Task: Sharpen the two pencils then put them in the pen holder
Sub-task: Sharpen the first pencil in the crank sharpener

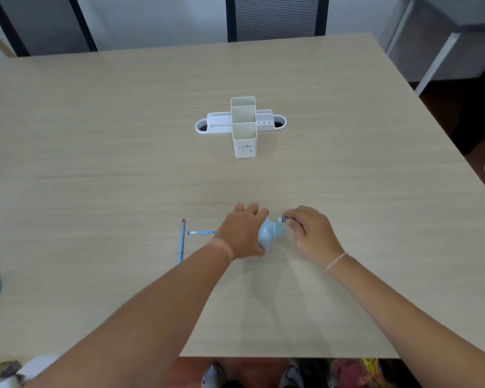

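Table (95,135): light wood grain, seen from its near edge.

Pen holder (243,127): white, upright, at the table's middle toward the far edge; tall divided cups crossing a low tray.

Sharpener (267,233): pale blue, rounded, near the middle of the near edge.

Left hand (242,232): fingers curled over the sharpener, gripping it.

Right hand (310,232): just right of the sharpener, fingertips pinched together on its small blue crank knob (280,219).

Pencil one (181,240): blue, red-tipped, lying left of the left hand, pointing toward the far edge.

Pencil two (200,232): blue, lying crosswise between pencil one and the left hand, its right end hidden by the wrist.
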